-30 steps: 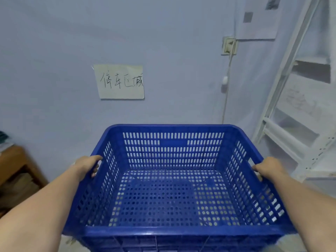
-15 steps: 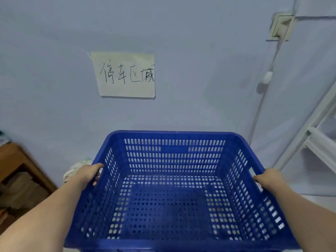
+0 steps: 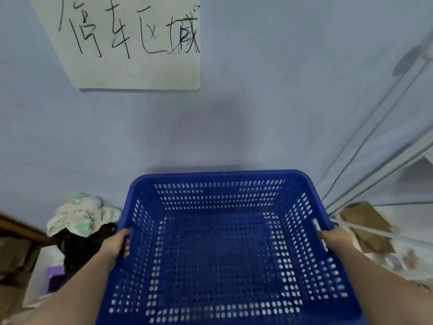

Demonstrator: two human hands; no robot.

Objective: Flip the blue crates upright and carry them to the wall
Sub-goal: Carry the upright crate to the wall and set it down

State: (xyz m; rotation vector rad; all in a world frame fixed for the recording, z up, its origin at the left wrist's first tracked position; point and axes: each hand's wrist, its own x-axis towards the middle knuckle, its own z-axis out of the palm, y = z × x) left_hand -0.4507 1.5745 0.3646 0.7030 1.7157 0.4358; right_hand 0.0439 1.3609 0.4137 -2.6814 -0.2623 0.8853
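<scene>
A: Near first, bottom centre. Blue crate (image 3: 222, 249) is held upright, open top up, empty. Long axis appears to run toward the wall, though wide-angle distortion makes it uncertain.

B: Hands?

A: Left hand (image 3: 117, 245) is clamped on the left rim, fingers curled over the edge; right hand (image 3: 335, 239) is clamped on the right rim likewise. Opposite-side grip probably chosen so the crate is kept level and centred.

B: Farther?

A: Cloth pile (image 3: 79, 216) at lower left, cardboard (image 3: 365, 226) at lower right. Far rim is seen close to the wall (image 3: 257, 113); contact cannot be told. Handwritten sign (image 3: 138, 43) at upper left. Set-down judged next.
</scene>
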